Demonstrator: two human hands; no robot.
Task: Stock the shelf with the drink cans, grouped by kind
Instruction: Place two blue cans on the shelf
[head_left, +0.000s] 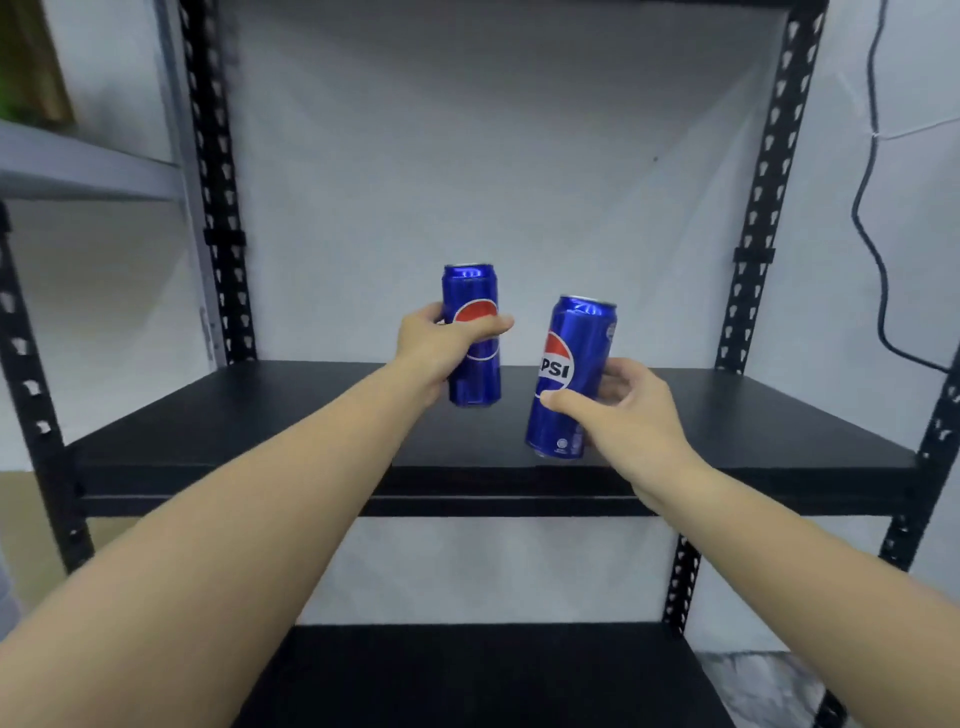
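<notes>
Two tall blue Pepsi cans are held over the black shelf board (260, 415). My left hand (441, 345) grips the left can (471, 291) round its middle; that can is upright, its base at or just above the board near the back. My right hand (623, 410) grips the right can (569, 364) from the right side. This can leans with its top to the right, close to the board's front edge. The two cans are a short gap apart.
The black shelf unit has perforated uprights (753, 208) at both sides and a lower board (467, 675) below. A white wall lies behind. A black cable (872, 208) hangs at the right. A grey shelf (88, 166) stands at the left.
</notes>
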